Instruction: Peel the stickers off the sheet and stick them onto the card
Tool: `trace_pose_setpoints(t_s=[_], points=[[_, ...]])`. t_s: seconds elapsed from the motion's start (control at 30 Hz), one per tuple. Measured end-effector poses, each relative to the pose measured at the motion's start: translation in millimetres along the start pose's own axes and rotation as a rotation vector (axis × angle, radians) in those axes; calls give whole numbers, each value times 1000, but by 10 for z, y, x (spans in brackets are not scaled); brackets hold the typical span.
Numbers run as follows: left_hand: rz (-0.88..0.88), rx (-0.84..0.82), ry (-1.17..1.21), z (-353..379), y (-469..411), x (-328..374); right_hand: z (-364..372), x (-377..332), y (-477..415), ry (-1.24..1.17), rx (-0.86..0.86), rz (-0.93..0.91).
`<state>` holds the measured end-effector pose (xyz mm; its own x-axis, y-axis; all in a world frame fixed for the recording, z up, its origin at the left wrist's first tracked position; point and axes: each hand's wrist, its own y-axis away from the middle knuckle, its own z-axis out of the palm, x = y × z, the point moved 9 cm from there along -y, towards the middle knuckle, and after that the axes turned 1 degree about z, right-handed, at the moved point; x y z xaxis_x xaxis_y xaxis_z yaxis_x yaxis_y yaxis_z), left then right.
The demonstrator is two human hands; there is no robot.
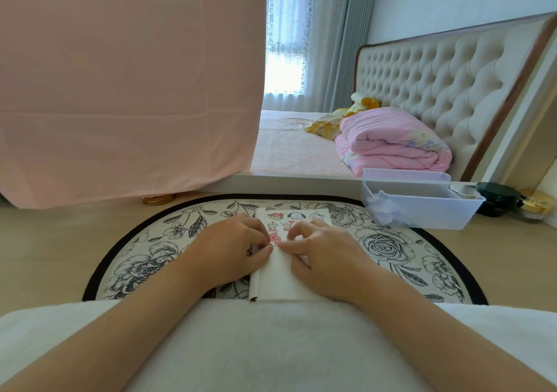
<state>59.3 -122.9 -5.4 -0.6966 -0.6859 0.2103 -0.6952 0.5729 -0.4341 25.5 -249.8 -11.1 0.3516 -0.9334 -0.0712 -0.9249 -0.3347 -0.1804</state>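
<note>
Bedroom floor of pale wood carries an oval floral mat [388, 241] with a black border, and beyond it stands a bed [289, 147] with a tufted headboard [437, 75], a folded pink quilt [391, 144] and a plush toy [364, 102]. A pink cloth [129, 90] hangs at the left. On the mat lies a white sheet [280, 274], its near end touching the white fabric [271, 346] over the person's lap; cartoon stickers [281, 221] show on its far half, and the near half is plain. The left hand [238, 247] is curled, with thumb and forefinger meeting in a pinch at the sheet's left edge. The right hand [319, 253] is curled too, its fingertips down on the sheet just beside a pink sticker [275, 238]; whether it grips anything I cannot tell. Right of the mat sits a clear plastic bin [422, 211] holding crumpled paper, with a dark jar [497, 195] and a gold-lidded jar [536, 205] beside it.
</note>
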Motion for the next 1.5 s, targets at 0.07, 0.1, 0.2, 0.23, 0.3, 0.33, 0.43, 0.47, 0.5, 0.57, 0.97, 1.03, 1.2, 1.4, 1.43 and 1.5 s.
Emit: trace_pose_setpoints(t_s=[0.07, 0.1, 0.2, 0.23, 0.3, 0.33, 0.43, 0.47, 0.5, 0.57, 0.97, 1.03, 1.2, 1.4, 1.43, 1.5], points=[[4, -1, 16, -2, 1, 6, -33, 3, 13, -33, 33, 8], [7, 3, 30, -8, 3, 12, -48, -4, 14, -45, 47, 13], [-9, 40, 131, -39, 20, -27, -52, -19, 18, -52, 57, 34], [-28, 59, 201, -67, 22, -66, -56, -9, 17, -68, 57, 49], [-76, 116, 346, -159, 14, -175, -87, 21, -4, -107, 70, 82], [-94, 142, 378, -217, 8, -236, -122, 19, -26, -119, 88, 89], [-158, 142, 332, -328, 2, -474, -218, -63, -134, -150, 138, 86], [-186, 124, 294, -341, 15, -574, -230, -102, -188, -162, 140, 83], [-207, 104, 242, -354, 32, -665, -233, -144, -249, -173, 140, 78], [-243, 50, 151, -362, 81, -815, -209, -236, -389, -183, 131, 66], [-282, -157, 187, -195, 192, -1067, 193, -621, -968, -28, -77, 69], [-287, -148, 196, -202, 196, -1075, 202, -566, -968, -122, -58, 107], [-330, -76, 354, -211, 186, -1035, 214, -447, -961, -407, -9, 186], [-373, -50, 457, -200, 165, -1025, 216, -379, -965, -495, -1, 193], [-378, -31, 466, -215, 168, -1029, 213, -364, -961, -537, 17, 197], [-392, 3, 500, -234, 170, -1025, 191, -342, -945, -625, 58, 206]])
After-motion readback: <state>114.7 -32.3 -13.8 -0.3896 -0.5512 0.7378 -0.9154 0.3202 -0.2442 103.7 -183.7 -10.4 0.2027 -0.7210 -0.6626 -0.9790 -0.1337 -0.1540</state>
